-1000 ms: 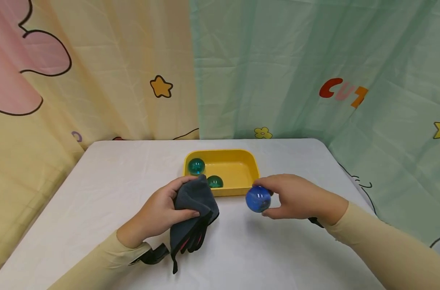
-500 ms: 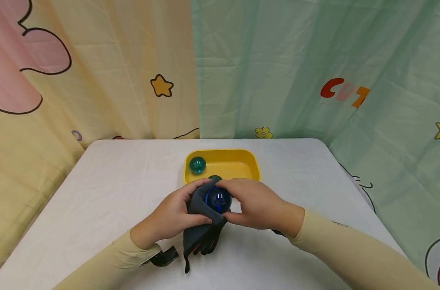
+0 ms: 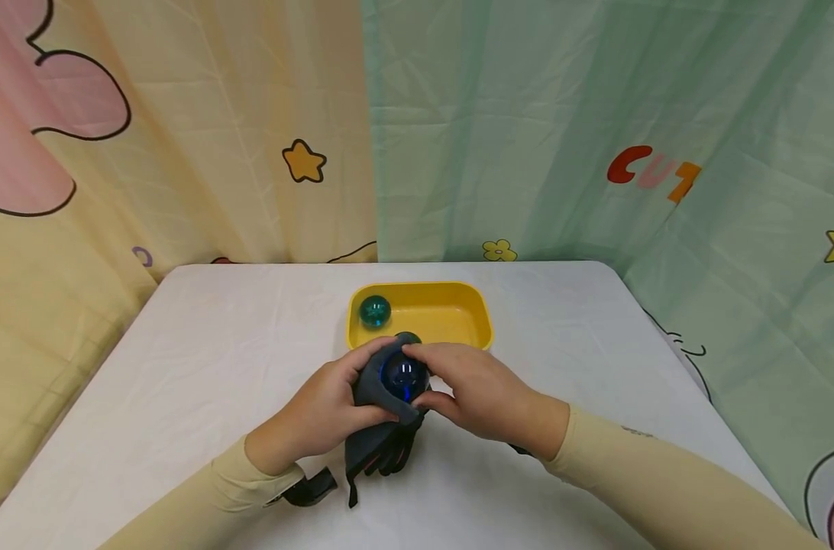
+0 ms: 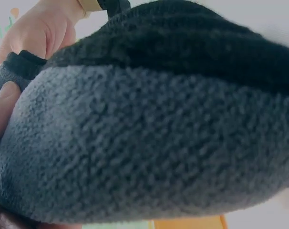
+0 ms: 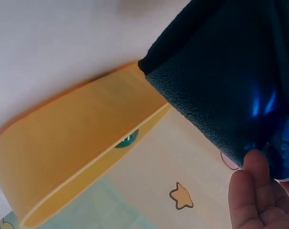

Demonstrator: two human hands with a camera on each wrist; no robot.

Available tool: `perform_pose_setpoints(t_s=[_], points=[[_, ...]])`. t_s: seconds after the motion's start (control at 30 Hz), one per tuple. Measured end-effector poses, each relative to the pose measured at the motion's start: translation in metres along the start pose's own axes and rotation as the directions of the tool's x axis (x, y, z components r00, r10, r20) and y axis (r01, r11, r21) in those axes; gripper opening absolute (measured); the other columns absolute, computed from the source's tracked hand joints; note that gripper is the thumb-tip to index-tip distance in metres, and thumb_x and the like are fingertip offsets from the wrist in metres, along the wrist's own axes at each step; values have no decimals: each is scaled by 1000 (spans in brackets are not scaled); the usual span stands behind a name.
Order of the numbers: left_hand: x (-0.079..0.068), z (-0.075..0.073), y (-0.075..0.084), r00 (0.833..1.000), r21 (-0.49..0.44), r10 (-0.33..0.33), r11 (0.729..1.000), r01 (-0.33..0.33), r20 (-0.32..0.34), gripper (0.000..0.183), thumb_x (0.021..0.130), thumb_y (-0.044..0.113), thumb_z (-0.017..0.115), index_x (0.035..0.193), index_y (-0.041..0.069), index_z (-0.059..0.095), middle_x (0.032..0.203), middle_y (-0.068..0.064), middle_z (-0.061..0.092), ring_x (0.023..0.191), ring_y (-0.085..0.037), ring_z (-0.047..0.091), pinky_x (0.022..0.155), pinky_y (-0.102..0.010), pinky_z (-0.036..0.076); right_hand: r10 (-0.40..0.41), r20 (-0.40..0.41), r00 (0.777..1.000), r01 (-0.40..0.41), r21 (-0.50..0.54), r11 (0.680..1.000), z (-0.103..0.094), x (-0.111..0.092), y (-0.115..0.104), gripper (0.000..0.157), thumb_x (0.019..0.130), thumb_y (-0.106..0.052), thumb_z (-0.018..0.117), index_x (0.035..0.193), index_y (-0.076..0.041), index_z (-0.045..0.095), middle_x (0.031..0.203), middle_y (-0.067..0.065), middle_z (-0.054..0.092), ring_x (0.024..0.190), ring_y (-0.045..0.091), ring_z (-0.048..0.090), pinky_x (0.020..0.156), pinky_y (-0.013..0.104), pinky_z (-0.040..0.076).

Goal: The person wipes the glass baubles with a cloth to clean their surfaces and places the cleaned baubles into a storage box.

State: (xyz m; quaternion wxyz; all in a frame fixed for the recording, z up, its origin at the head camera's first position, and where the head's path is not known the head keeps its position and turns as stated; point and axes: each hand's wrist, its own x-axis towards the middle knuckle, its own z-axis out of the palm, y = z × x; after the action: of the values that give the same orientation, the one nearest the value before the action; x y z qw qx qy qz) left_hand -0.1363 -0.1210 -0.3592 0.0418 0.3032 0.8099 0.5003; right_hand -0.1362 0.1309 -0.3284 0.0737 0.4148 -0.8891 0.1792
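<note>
A grey fleecy cloth with dark edging is gripped in my left hand, thumb on the near side. It cups the left side of a shiny blue ball. My right hand holds the ball between thumb and fingers, against the cloth. In the left wrist view the cloth fills most of the picture and hides the ball. The right wrist view shows fingertips at the blue ball. Just beyond the hands, a yellow tray holds a teal ball and a partly hidden green ball.
The tray stands on a white-covered table, towards its far edge. Patterned curtains hang behind and at both sides. A black strap is at my left wrist.
My right hand has brought the blue ball leftwards into the cloth. My left hand has shifted slightly right with the cloth. In the last half second both have moved only a little.
</note>
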Motion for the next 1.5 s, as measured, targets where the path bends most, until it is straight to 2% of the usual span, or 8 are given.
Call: perform_pose_setpoints(t_s=[0.4, 0.63, 0.87, 0.93, 1.07, 1.2, 1.37, 1.5], points=[[2, -5, 6, 999, 89, 41, 995, -41, -1, 88, 84, 13, 90, 158, 15, 44, 145, -2, 66, 129, -20, 66, 111, -48, 52, 183, 26, 983, -182, 303, 935, 6, -1, -6, 69, 94, -17, 80, 152, -4, 45, 141, 10, 65, 119, 21, 71, 104, 38, 57], [3, -5, 7, 999, 98, 35, 995, -35, -3, 85, 85, 13, 89, 157, 18, 45, 145, -2, 65, 128, -19, 66, 110, -49, 52, 170, 7, 985, -163, 320, 933, 7, 0, -3, 58, 96, -19, 78, 146, -2, 53, 133, 7, 69, 110, 16, 71, 98, 34, 60], [2, -4, 7, 998, 119, 61, 991, -61, 4, 84, 86, 15, 89, 158, 15, 44, 141, -7, 68, 123, -21, 68, 107, -47, 55, 247, 88, 965, -253, 562, 787, 14, -1, -1, 41, 107, -20, 63, 141, 2, 54, 110, 7, 76, 91, 8, 70, 86, 22, 60], [2, -4, 7, 999, 96, 50, 994, -50, -3, 85, 86, 14, 89, 158, 15, 44, 142, -6, 67, 125, -22, 67, 107, -45, 55, 230, 88, 969, -240, 552, 799, 14, -1, -1, 49, 107, -19, 63, 148, 0, 46, 109, 6, 76, 92, 9, 70, 84, 24, 61], [1, -5, 6, 999, 32, 24, 999, -24, -25, 87, 84, 10, 89, 158, 16, 44, 148, -3, 64, 132, -21, 64, 110, -36, 52, 97, 75, 992, -118, 369, 922, 9, -1, 0, 67, 103, -16, 69, 158, -5, 33, 127, 7, 72, 106, 13, 72, 95, 31, 61], [0, -5, 5, 1000, -26, 15, 1000, -15, -5, 86, 84, 9, 89, 158, 16, 44, 149, -3, 63, 132, -21, 63, 109, -26, 51, -29, 59, 998, 23, 100, 995, 4, 0, 3, 64, 99, -14, 74, 153, -6, 42, 130, 8, 73, 110, 18, 74, 100, 35, 59], [-1, -3, 4, 999, -4, 26, 1000, -26, 20, 83, 86, 12, 88, 157, 15, 44, 145, -5, 65, 125, -20, 67, 106, -28, 54, 16, 76, 997, -26, 133, 991, 8, -2, 6, 58, 100, -23, 73, 148, -3, 47, 112, 3, 77, 96, 12, 74, 91, 31, 62], [-1, 0, 2, 999, 39, 28, 999, -29, 40, 82, 86, 15, 88, 156, 16, 45, 140, -4, 68, 119, -19, 69, 103, -32, 57, 170, 153, 973, -219, 415, 883, 14, -3, 4, 44, 107, -28, 63, 141, -1, 56, 98, -1, 76, 83, 6, 67, 81, 27, 60]])
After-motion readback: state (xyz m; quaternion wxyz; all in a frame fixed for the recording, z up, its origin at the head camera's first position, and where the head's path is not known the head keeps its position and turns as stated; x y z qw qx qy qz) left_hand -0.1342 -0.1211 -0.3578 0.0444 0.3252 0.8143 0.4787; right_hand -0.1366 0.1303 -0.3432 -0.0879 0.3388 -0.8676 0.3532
